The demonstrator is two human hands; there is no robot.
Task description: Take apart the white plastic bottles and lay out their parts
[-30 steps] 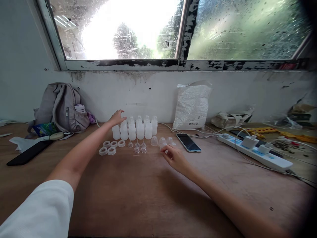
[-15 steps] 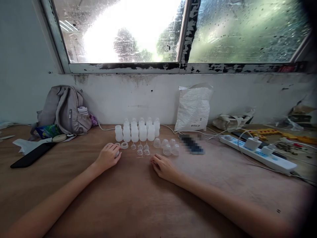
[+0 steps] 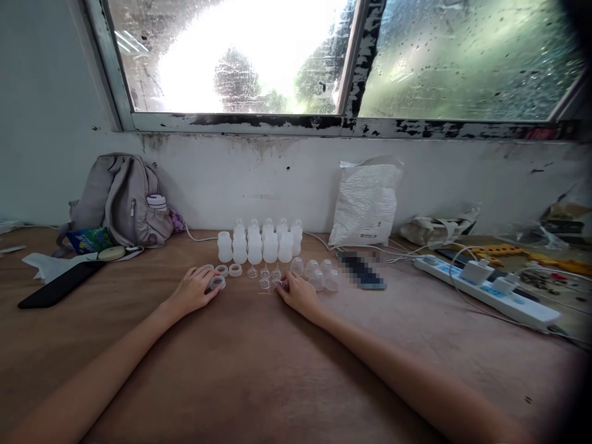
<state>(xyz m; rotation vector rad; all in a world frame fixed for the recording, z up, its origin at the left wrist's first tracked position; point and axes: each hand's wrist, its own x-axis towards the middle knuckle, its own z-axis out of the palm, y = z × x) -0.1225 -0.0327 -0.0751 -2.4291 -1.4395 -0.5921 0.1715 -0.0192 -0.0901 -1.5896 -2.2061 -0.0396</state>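
Note:
My left hand (image 3: 193, 290) has its thumb and fingers closed round a translucent bottle collar ring (image 3: 217, 282), tilted at the tabletop. More collar rings (image 3: 235, 270) lie just beyond it. My right hand (image 3: 300, 296) pinches a clear bottle nipple (image 3: 277, 283) at the near right of a small group; its curled fingers partly cover it. Another nipple (image 3: 264, 283) lies to its left. Behind them stand white baby bottles (image 3: 254, 248) in two rows, the far ones topped with nipples. Several clear dome caps (image 3: 316, 279) sit right of my right hand.
A phone (image 3: 363, 271), partly pixelated, lies right of the caps. Farther right is a white power strip (image 3: 490, 293) with plugs and cables. A white plastic bag (image 3: 365, 203) leans on the wall. At left are a grey backpack (image 3: 118, 200) and a black flat object (image 3: 62, 285).
My right hand has moved forward from the bare tabletop to the nipples and closed on one. My left hand has drawn slightly back and left, with the collar ring now showing in its fingers.

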